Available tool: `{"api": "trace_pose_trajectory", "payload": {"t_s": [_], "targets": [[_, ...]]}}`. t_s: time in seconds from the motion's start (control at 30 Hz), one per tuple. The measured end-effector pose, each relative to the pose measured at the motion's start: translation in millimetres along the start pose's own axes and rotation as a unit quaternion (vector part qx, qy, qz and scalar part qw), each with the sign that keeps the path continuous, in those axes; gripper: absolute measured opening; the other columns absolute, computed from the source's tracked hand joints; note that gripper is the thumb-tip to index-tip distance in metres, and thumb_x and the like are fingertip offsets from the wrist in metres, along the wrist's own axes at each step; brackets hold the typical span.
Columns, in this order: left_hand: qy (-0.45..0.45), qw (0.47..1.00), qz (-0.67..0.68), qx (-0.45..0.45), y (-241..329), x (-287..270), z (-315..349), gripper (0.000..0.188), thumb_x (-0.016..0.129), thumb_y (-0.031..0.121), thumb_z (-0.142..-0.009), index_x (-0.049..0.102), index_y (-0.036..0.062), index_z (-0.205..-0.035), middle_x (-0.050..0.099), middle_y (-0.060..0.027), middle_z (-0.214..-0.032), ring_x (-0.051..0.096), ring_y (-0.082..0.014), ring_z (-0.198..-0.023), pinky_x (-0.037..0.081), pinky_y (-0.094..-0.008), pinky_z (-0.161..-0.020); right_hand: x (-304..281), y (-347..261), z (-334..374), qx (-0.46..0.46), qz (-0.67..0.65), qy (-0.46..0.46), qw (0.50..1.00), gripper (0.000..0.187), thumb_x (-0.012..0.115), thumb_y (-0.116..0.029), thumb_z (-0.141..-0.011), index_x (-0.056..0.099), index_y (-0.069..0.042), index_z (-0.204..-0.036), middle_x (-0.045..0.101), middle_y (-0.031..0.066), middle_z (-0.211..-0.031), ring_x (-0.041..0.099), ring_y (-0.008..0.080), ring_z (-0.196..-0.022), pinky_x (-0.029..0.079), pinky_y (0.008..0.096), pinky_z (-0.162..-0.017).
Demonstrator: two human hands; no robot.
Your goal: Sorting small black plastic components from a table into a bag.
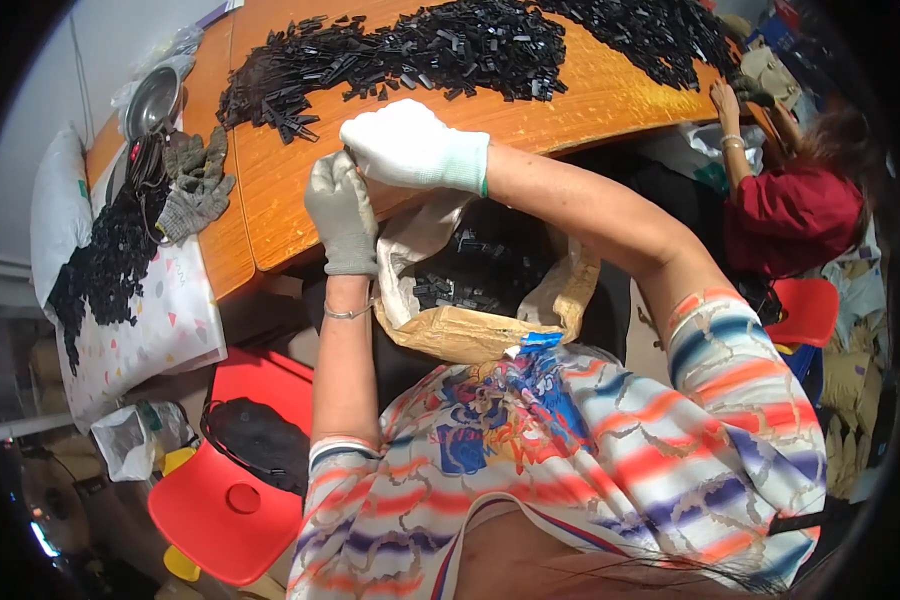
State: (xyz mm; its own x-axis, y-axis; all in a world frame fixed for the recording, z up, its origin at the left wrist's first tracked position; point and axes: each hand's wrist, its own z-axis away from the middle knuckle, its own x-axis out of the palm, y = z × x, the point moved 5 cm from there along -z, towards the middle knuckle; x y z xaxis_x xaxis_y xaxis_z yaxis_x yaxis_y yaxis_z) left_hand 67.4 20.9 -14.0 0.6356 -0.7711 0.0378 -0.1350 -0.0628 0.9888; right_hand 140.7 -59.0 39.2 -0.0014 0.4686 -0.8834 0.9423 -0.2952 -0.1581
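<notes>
White-gloved right hand [415, 148] and grey-gloved left hand [342, 212] together, fingers curled closed, near the paper bag [460, 335]; cannot tell if gripping anything. Black plastic pieces [460, 288] inside the bag, more heaped beyond it. Could scatter some outside it through clumsy, gloved fingering.

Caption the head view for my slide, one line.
Gloved left hand and gloved right hand close together at a table heaped with black parts, an open sack nearby.
</notes>
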Motion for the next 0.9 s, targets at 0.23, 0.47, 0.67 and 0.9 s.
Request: {"api": "trace_pose_trajectory", "payload": {"t_s": [0.23, 0.47, 0.67, 0.9], "targets": [[0.019, 1.000, 0.007, 0.014, -7, 17, -2, 0.026, 0.048, 0.017, -0.094, 0.052, 0.0035, -0.073, 0.042, 0.0056, -0.064, 0.035, -0.0042, -0.056, 0.029, -0.0233, -0.050, -4, 9, 17, 0.058, 0.015, -0.023, 0.998, 0.013, 0.059, -0.020, -0.078, 0.060, -0.008, -0.083, 0.063, 0.0136, -0.074, 0.063, 0.0342, -0.069, 0.050, 0.0435, -0.060], [-0.150, 0.985, 0.079, -0.040, 0, 23, 6, 0.027, 0.048, 0.027, -0.098, 0.055, 0.0009, -0.101, 0.054, -0.0010, -0.070, 0.046, -0.0059, -0.053, 0.040, -0.0198, -0.049, -6, 40, 33, 0.218, -0.106, 0.023, 0.970, 0.023, 0.056, -0.031, -0.086, 0.064, -0.011, -0.094, 0.066, 0.0111, -0.081, 0.064, 0.0306, -0.077, 0.051, 0.0402, -0.070], [-0.153, 0.945, 0.223, -0.181, -22, 15, 21, 0.021, 0.054, 0.023, -0.096, 0.056, 0.0034, -0.101, 0.054, 0.0000, -0.072, 0.045, -0.0033, -0.054, 0.038, -0.0148, -0.048, -6, 58, 54, 0.035, -0.289, -0.071, 0.954, 0.051, 0.072, -0.023, -0.075, 0.056, -0.008, -0.121, 0.065, 0.0089, -0.097, 0.066, 0.0186, -0.080, 0.052, 0.0305, -0.069], [-0.209, 0.904, 0.298, -0.224, -31, 29, 54, 0.017, 0.053, 0.025, -0.097, 0.051, 0.0082, -0.092, 0.048, 0.0019, -0.073, 0.042, -0.0023, -0.058, 0.036, -0.0126, -0.050, 1, 28, 75, 0.275, -0.500, -0.028, 0.821, 0.022, 0.065, -0.024, -0.086, 0.064, -0.002, -0.082, 0.061, 0.0007, -0.072, 0.052, 0.0053, -0.065, 0.043, 0.0217, -0.058]]}}
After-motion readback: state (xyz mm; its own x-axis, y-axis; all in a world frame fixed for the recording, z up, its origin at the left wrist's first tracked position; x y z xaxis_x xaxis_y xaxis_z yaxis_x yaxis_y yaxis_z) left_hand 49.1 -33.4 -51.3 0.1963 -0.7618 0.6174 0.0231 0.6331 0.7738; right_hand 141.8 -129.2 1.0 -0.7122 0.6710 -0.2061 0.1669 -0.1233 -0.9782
